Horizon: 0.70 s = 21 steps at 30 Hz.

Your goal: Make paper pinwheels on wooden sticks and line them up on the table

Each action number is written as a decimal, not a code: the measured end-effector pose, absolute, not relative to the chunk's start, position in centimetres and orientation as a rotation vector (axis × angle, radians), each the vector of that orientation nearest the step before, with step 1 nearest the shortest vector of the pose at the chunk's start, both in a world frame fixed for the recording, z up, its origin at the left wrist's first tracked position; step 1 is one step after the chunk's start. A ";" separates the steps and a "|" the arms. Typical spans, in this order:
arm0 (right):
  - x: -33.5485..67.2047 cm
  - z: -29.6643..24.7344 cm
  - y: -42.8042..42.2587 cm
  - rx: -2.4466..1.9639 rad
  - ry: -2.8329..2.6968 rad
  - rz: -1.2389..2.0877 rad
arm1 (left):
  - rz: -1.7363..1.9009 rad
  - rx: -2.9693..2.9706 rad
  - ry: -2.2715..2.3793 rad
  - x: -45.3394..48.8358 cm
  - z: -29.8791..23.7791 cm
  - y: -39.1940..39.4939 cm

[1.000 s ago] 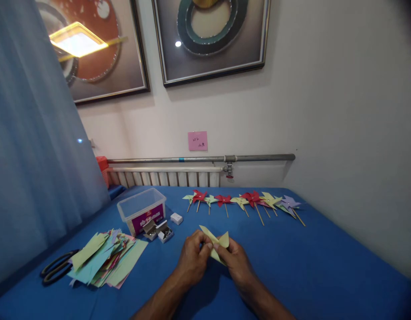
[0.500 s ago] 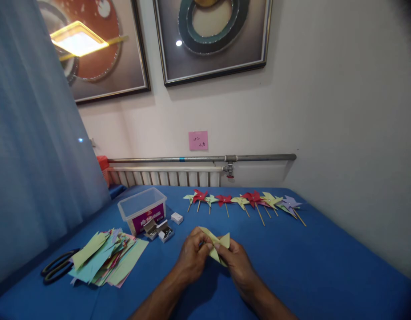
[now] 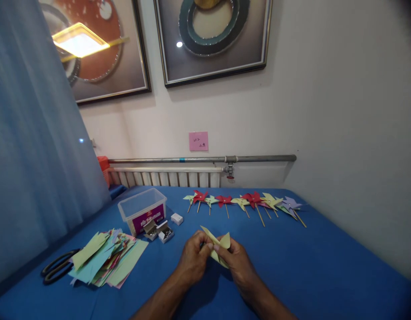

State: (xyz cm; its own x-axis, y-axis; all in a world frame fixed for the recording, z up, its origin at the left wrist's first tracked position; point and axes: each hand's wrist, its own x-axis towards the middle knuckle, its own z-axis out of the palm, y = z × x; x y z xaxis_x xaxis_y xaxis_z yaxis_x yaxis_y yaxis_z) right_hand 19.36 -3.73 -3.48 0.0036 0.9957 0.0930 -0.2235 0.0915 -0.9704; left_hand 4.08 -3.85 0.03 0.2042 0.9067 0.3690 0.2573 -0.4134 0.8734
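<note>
Between my two hands is a pale yellow paper pinwheel (image 3: 224, 241), its corners folded in toward the middle and no stick visible on it. My left hand (image 3: 194, 258) pinches it from the left, thumb and fingertips at the centre. From the right, my right hand (image 3: 239, 263) is closed on it too, its thumb pressing near the same spot. The thumbs meet there and hide the paper's centre. Both hands are just above the blue cloth. Beyond them lies a row of finished pinwheels on sticks, among them a red pinwheel (image 3: 252, 198).
A clear plastic tub (image 3: 142, 206) stands at left, with two opened small boxes (image 3: 165, 231) of metal bits in front and a white box (image 3: 176, 218) beside. Nearer lie coloured paper scraps (image 3: 105, 258) and black-handled scissors (image 3: 57, 266). A radiator (image 3: 165, 177) runs along the wall.
The paper has turned slightly in my hands, its upper left flap now standing narrower. Both hands keep their pinch at the centre; the other things lie as before.
</note>
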 end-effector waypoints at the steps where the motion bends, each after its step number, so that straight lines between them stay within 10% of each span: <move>1: 19.4 -3.5 -3.7 -0.970 -1.092 1.247 | 1.229 1.795 1.090 4.1 0.1 -3.9; 21: 19.1 -2.0 -4.5 -1.056 -1.089 1.215 | 1.323 1.601 1.093 4.4 0.2 -4.0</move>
State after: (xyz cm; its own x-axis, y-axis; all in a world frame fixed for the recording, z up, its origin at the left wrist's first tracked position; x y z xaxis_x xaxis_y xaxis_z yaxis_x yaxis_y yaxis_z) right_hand 19.11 -4.46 -2.02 0.0384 0.9975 0.0588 -0.1671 0.0644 -0.9838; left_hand 4.38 -3.96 0.16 0.0905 0.9426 0.3214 0.1381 -0.3315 0.9333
